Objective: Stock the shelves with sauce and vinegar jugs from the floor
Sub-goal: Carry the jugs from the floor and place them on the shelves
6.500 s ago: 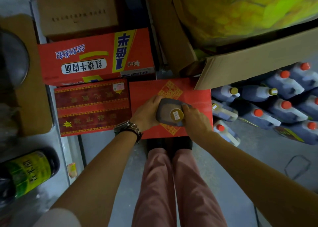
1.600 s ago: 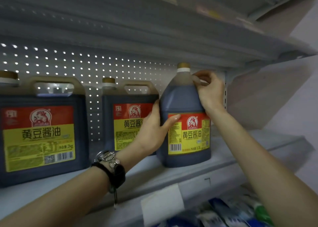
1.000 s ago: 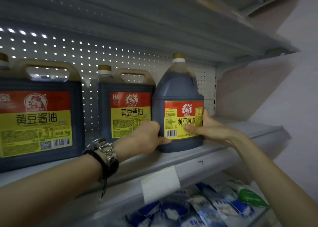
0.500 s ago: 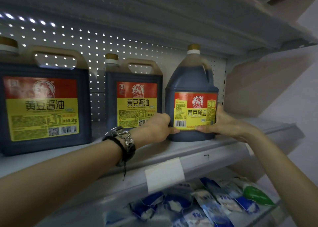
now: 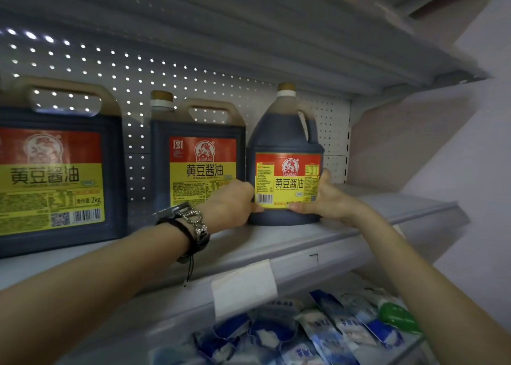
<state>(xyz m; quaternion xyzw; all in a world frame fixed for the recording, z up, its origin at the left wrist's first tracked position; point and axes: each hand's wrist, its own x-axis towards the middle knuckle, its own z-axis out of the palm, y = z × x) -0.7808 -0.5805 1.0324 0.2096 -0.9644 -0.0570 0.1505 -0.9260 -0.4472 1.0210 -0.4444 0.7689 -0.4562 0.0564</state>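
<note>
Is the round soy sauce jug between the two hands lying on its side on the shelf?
No, the round jug stands upright on the shelf, cap up, left hand and right hand at its base.

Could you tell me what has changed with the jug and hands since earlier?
The round jug went from above the floor up onto the shelf, beside two square jugs. The right hand slid from its handle down to its label; the left hand holds its lower side. The square jugs stayed put.
</note>
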